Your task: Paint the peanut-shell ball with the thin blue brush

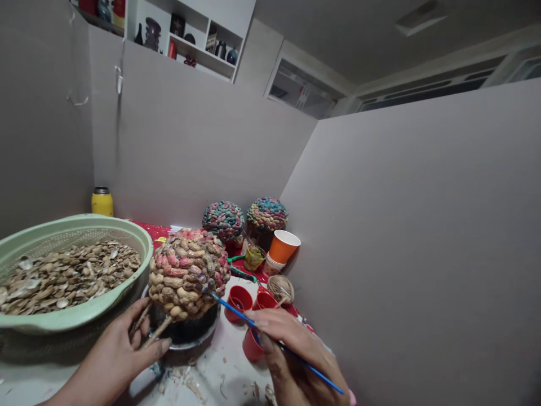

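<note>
The ball (pixel 188 273) of peanuts, part painted red, is near the middle of the table, above a dark bowl (pixel 190 345); whether it touches the bowl, I cannot tell. Clock directions run from the ball, twelve being up.

At seven o'clock the left hand (pixel 120 341) has thumb and fingers closed around the ball's thin sticks (pixel 159 331). At four to five o'clock the right hand (pixel 296 352) pinches a blue brush (pixel 236 311), its tip against the ball's face at four.

The tightest edge is at nine: the rim of a green basket (pixel 91 316) of shells sits just beside the ball. At three to four, two red cups (pixel 239 299) stand near, and a third, lower red cup (pixel 252 347) lies toward four to five, close to the right fingers. Twine (pixel 280 288) sits beyond at three. An orange cup (pixel 284 246) leans between two and three; two coloured balls (pixel 223 220) stand between one and two. A yellow bottle (pixel 102 202) is farther off, at ten.

The freest tabletop (pixel 217 358) is at five to six, with some scraps (pixel 190 383). A grey panel (pixel 401 254) bounds the right side.
</note>
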### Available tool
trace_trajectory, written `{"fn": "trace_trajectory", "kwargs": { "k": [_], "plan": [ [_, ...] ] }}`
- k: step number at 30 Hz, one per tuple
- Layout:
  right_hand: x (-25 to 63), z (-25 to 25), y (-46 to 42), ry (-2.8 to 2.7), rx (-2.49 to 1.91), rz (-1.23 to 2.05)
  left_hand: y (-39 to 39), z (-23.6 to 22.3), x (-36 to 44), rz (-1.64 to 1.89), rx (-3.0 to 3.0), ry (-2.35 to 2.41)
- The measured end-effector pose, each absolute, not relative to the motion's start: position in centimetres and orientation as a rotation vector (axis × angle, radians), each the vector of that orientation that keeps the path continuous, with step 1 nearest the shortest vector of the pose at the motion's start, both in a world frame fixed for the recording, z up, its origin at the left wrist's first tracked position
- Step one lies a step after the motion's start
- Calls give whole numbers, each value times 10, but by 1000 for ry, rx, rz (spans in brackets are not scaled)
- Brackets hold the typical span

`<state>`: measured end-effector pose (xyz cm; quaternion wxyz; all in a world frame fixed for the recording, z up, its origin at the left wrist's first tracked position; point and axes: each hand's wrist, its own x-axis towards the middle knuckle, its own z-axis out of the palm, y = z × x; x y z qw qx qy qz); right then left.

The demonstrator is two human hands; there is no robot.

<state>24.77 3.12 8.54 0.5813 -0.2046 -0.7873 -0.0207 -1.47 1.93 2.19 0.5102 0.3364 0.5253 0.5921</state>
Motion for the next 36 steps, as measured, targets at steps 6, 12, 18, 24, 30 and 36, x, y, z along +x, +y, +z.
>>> {"fn": "trace_trajectory", "kwargs": {
  "k": [6,12,18,24,30,36],
  "plan": [
    [250,89,32,-1803,-431,-30,20,19,-11,1464,753,1293],
    [240,86,30,-1889,-378,10,19,24,-9,1389,764,1265],
    [251,85,32,-1847,-457,-33,21,26,-14,1425,799,1286],
    [252,86,33,-1833,-448,-22,20,29,-14,1443,810,1320],
    [242,84,32,-1904,-413,52,18,24,-12,1407,818,1287],
    [249,89,34,-1839,-454,36,20,28,-14,1397,839,1282]
  ]
}}
